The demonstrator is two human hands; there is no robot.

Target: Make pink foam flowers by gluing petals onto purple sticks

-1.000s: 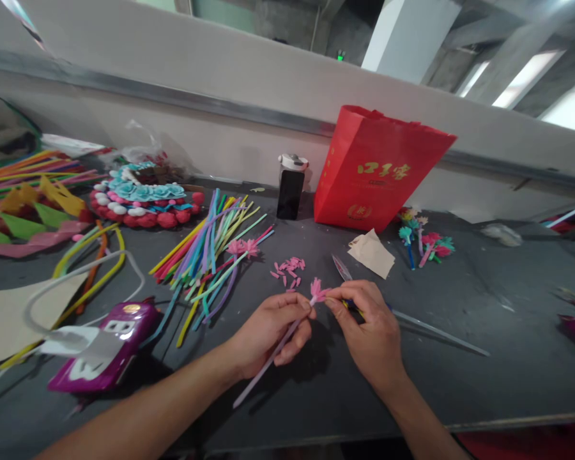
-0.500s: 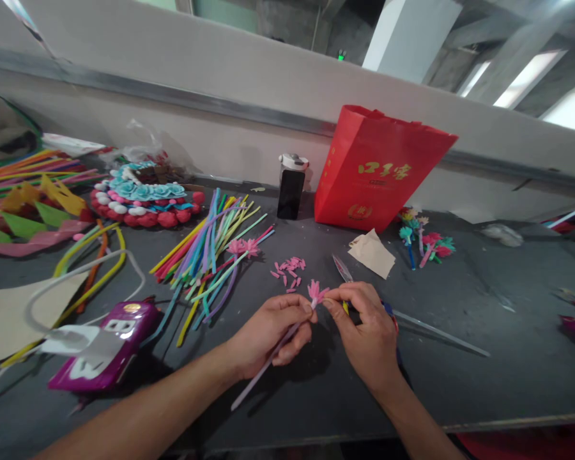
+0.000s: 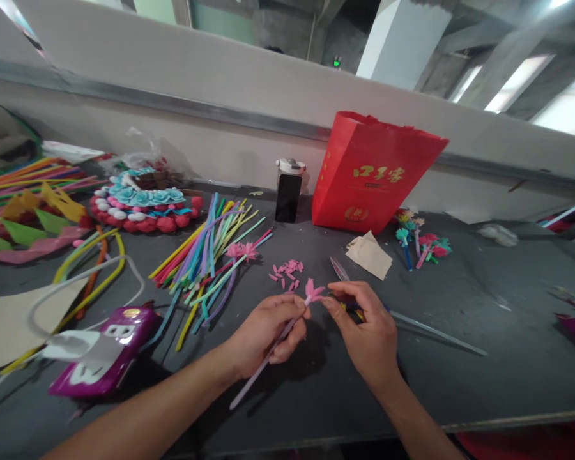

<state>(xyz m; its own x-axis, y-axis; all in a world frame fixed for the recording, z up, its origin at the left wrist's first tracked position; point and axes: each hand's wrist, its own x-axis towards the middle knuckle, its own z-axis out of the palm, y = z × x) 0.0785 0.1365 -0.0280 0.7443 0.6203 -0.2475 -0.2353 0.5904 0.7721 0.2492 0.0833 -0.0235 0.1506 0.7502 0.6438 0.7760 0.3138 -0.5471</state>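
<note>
My left hand is closed around a pale purple pipe cleaner, which slants down to the left. At its upper end, just above my left fingertips, sits a pink flower head of short fuzzy petals. Beside the flower, my right hand has its thumb and forefinger a little apart, with the thumb tip close to a petal. Whether it touches that petal I cannot tell. Loose pink pieces lie behind my left hand. Scissors lie partly hidden behind my right hand.
A bundle of coloured pipe cleaners lies left of centre, a purple power strip nearer me. Behind stand a bottle, a phone and a red bag. Small finished flowers and brown paper lie right.
The thumb and forefinger of my right hand have parted from a pinch at the petals. My left hand keeps its hold, and the view has shifted slightly.
</note>
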